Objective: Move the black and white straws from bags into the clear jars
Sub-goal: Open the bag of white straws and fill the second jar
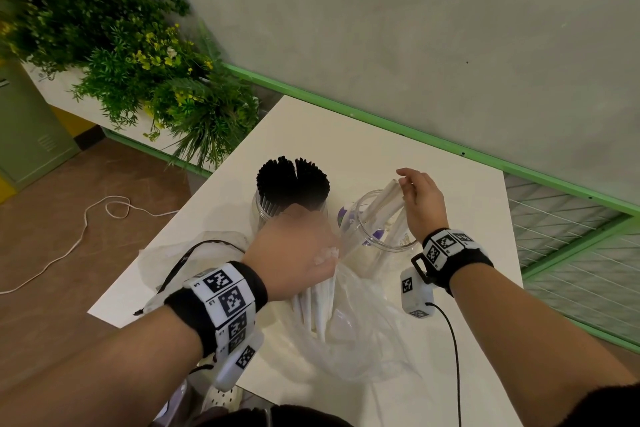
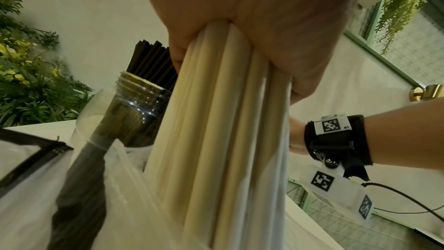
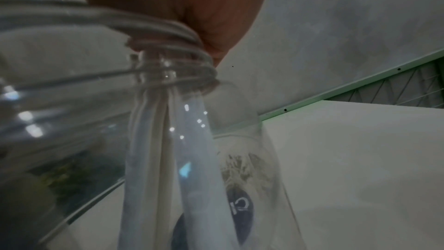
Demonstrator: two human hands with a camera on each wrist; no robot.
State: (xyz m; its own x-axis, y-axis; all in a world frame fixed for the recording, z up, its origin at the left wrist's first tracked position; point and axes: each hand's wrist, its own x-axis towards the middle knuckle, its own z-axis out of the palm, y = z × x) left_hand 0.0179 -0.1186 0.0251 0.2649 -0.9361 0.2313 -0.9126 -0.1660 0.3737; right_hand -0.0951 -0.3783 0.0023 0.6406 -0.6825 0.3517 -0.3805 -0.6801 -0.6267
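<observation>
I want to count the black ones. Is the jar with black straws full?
Looks full: black straws pack the mouth of the left jar and stick out above its rim.

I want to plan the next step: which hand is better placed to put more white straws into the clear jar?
The left hand: it already grips a bunch of white straws in the bag, beside the jar. The right hand is busy holding straws at the jar's mouth.
</observation>
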